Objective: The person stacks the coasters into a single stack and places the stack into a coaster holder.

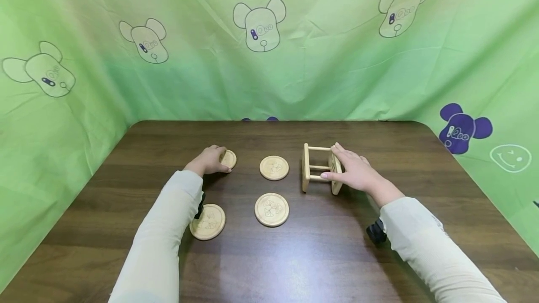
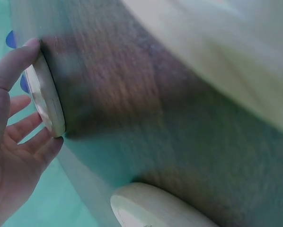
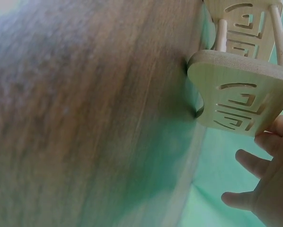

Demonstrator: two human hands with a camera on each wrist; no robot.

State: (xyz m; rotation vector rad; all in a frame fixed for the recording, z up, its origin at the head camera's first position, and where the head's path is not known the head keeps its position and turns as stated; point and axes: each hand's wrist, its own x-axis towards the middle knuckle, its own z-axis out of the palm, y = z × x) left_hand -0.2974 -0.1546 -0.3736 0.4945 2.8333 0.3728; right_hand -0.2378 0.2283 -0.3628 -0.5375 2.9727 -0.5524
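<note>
The wooden rack (image 1: 305, 169) stands on the counter (image 1: 168, 139), and I see no coaster between its 2 end panels (image 3: 226, 97). My right grip (image 1: 354, 170) holds the right panel, thumb and fingers spanning it. Well left of the rack, my left grip (image 1: 211, 159) pinches a round coaster (image 1: 229, 158) by its rim; whether it's lifted, I can't tell. The other 3 coasters (image 1: 271, 209) lie flat left of the rack. With all 4 outside it, I judge the work barely begun.
</note>
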